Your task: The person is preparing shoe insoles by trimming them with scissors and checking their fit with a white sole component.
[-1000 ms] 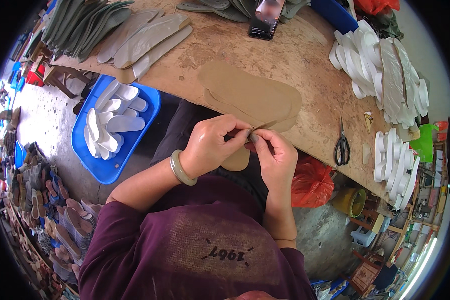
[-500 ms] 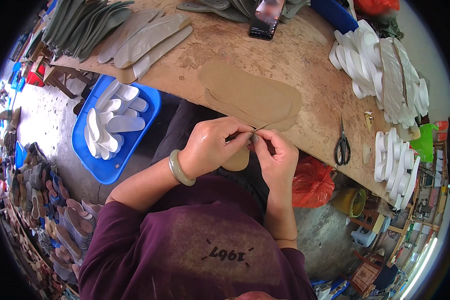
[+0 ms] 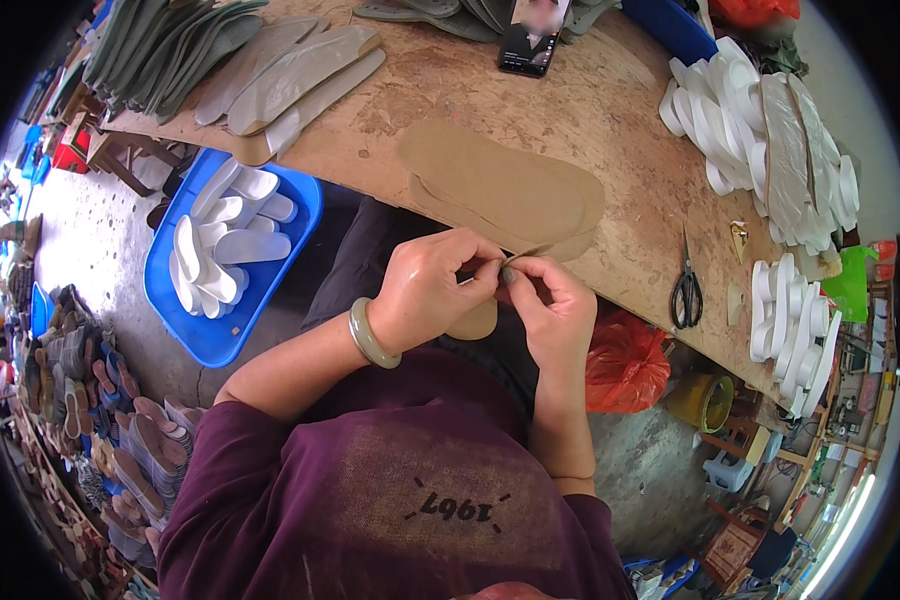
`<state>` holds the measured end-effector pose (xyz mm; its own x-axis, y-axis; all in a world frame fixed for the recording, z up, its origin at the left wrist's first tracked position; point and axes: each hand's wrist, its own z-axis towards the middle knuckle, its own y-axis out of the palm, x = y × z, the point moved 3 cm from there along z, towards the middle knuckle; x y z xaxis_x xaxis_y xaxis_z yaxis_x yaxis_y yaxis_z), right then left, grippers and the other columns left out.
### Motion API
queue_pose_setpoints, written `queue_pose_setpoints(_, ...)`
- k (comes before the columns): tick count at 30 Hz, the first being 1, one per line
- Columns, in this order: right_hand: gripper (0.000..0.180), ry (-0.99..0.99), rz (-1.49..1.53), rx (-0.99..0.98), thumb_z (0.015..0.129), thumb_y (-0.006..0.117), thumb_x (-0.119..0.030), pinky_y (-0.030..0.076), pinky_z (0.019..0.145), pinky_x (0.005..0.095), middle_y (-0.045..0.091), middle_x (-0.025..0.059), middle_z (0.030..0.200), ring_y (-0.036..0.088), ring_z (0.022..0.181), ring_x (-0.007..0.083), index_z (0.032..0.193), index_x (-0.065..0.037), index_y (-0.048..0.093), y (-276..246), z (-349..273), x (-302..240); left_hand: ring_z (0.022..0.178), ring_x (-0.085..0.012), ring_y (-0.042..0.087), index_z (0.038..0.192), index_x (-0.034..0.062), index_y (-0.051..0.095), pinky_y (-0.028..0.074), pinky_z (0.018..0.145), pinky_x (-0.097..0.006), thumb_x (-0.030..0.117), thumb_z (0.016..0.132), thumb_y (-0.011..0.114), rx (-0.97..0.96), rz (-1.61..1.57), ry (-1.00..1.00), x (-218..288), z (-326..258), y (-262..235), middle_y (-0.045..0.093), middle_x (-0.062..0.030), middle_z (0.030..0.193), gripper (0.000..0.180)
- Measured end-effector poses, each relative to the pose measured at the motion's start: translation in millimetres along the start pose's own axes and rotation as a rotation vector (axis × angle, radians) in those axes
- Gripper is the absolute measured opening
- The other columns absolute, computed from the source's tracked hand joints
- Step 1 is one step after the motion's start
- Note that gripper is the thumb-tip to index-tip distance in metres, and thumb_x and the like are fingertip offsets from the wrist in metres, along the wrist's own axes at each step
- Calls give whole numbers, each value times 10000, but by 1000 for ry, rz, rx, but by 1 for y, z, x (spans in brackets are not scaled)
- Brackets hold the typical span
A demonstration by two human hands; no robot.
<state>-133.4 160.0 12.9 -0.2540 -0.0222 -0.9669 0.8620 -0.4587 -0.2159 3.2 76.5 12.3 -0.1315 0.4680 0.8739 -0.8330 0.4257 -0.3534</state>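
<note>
My left hand (image 3: 440,280) and my right hand (image 3: 553,308) meet fingertip to fingertip over the near edge of the table, both closed in a pinch. Between them they hold a tan insole (image 3: 473,322); its rounded end shows below the fingers and a thin dark edge sticks out above them. The fingers hide its middle. Just beyond my hands, a small stack of tan insoles (image 3: 510,185) lies flat on the wooden table (image 3: 620,130). A bangle circles my left wrist.
Scissors (image 3: 686,295) lie at the right, near white soles (image 3: 792,325). A phone (image 3: 533,40) stands at the back. Grey soles (image 3: 160,60) are stacked far left. A blue tub (image 3: 220,350) of white soles sits left below the table; a red bag (image 3: 625,370) hangs at right.
My fingertips have shifted very slightly, and the insole's edge tilts a little differently between them. Both hands keep their pinch; the picture on the phone's screen has changed.
</note>
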Motion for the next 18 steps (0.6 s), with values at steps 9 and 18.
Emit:
queue_pose_setpoints(9, 89, 51, 18, -30, 903, 637, 11, 523, 641, 241, 712, 87, 829, 707, 711, 129, 950, 59, 695, -3, 1, -4, 740, -175, 693, 923, 4, 716, 544, 663, -275, 35, 858, 672, -46, -27, -73, 4, 1, -2, 716, -89, 857, 85)
queue_pose_setpoints(18, 27, 26, -18, 0, 872, 662, 30, 517, 616, 257, 691, 85, 799, 685, 678, 126, 897, 38, 664, -1, 0, 1, 752, -207, 699, 923, 9, 718, 549, 660, -287, 40, 859, 674, -101, -28, -11, 3, 1, -3, 719, -105, 884, 84)
